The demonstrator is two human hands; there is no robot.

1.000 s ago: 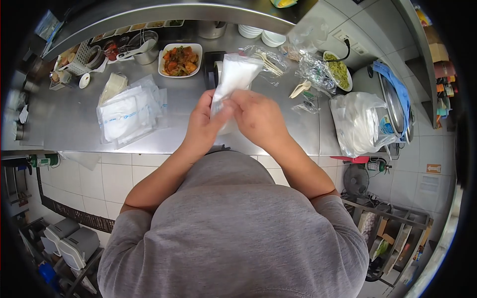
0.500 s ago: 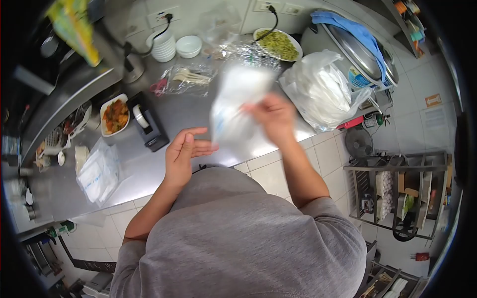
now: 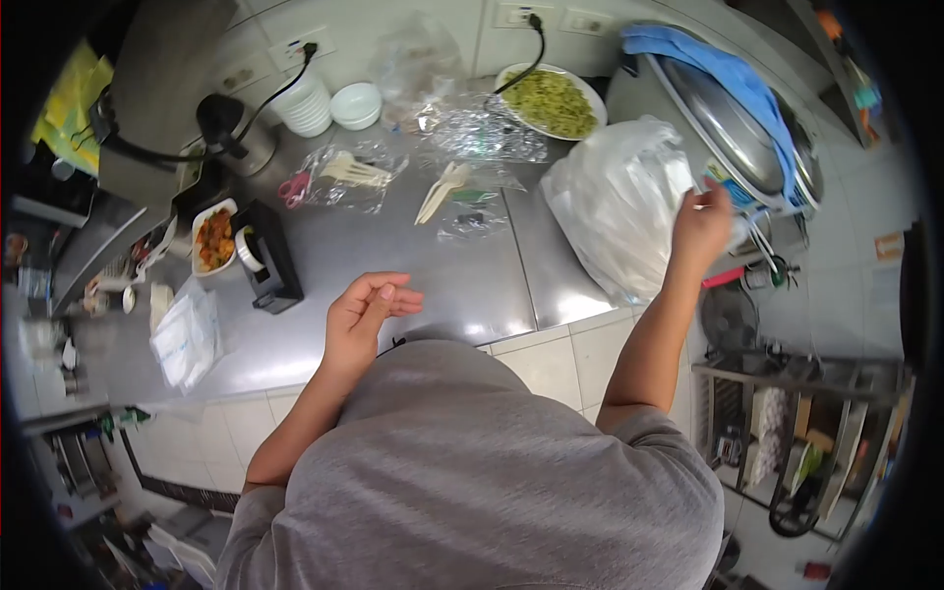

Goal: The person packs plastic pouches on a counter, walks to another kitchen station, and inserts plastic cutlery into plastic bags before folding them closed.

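Observation:
My left hand (image 3: pixel 366 320) hovers above the front of the steel counter (image 3: pixel 433 285), holding nothing, its fingers loosely stretched. At the right, my right hand (image 3: pixel 702 228) is at the upper right edge of a bulging white plastic bag (image 3: pixel 615 211). Its fingers are curled and seem closed on the bag's edge; the fingertips are partly hidden. Several pale disposable cutlery pieces (image 3: pixel 444 192) lie on the counter between my hands, beside small clear packets (image 3: pixel 474 214). More cutlery in a clear bag (image 3: pixel 354 173) lies to their left, by pink-handled scissors (image 3: pixel 293 189).
A black tape dispenser (image 3: pixel 275 265) and a dish of orange-red food (image 3: pixel 214 239) stand left. White packets (image 3: pixel 187 339) lie near the front edge. Behind are stacked white bowls (image 3: pixel 303 106), a plate of shredded green food (image 3: pixel 553 101) and a large lidded pot (image 3: pixel 649 84).
My right hand has moved right to the plastic bag, and the white packet it held is out of sight. The cutlery behind it now shows. My left hand stays nearly still.

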